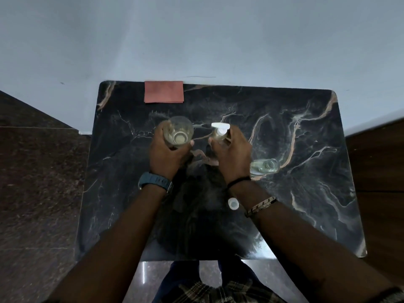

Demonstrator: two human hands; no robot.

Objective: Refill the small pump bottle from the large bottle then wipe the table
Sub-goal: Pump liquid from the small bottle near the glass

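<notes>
My left hand point(168, 154) grips the open large bottle point(178, 132) upright; my right hand point(234, 149) is wrapped round the pump bottle point(220, 132), pump head on. I judge we're pre-pour: next I must unscrew that pump; the folded red cloth point(163, 92) waits at the far edge

dark marble table point(306, 127) with pale veins, pushed against a plain grey-white wall point(196, 36) beyond the grip. speckled brown stone floor point(37, 193) left of it, glossy nearer the body; dim light.
</notes>
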